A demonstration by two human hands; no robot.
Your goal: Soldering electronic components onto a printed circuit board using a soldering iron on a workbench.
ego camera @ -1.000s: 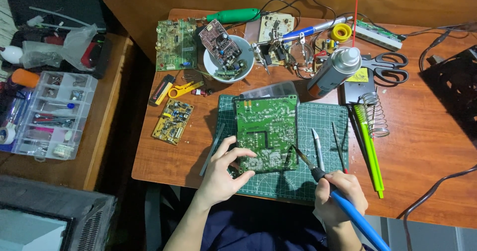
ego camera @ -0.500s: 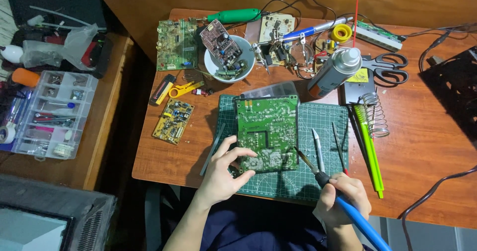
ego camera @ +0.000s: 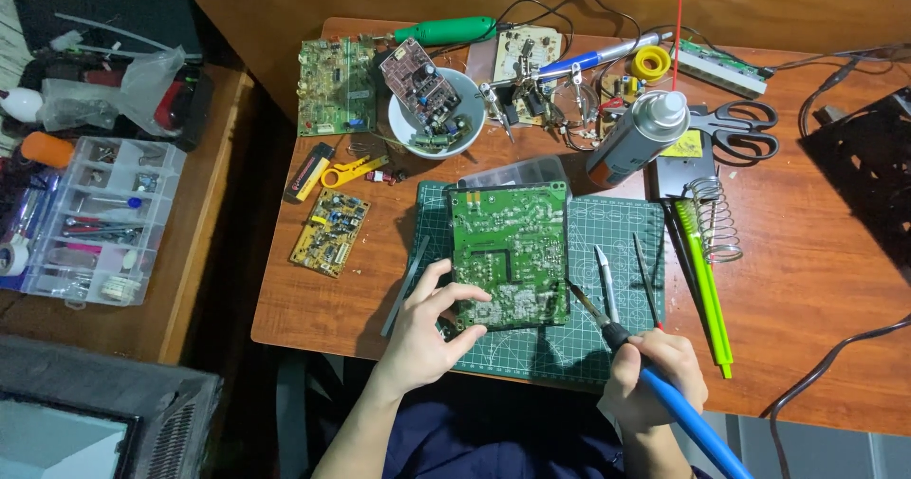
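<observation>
Green and solder-side up, the circuit board (ego camera: 511, 254) lies on the cutting mat (ego camera: 626, 228) near the front edge of the wooden table (ego camera: 816, 280). In the head view the left hand (ego camera: 429, 332) sits at the board's lower-left corner, fingers spread and curled onto its edge, pinning it down. The right hand (ego camera: 655, 377) is closed around the blue handle of a soldering iron (ego camera: 631, 356), its tip angled up and left to the board's lower-right corner; whether the tip actually touches the board I cannot tell. Just right of the board lie a craft knife (ego camera: 605, 280) and tweezers (ego camera: 646, 270), then a green desoldering pump (ego camera: 704, 285). A spray can (ego camera: 638, 138) and a white bowl (ego camera: 435, 109) of parts crowd the back. Bare wood opens to the right, toward the scissors (ego camera: 735, 128).
</observation>
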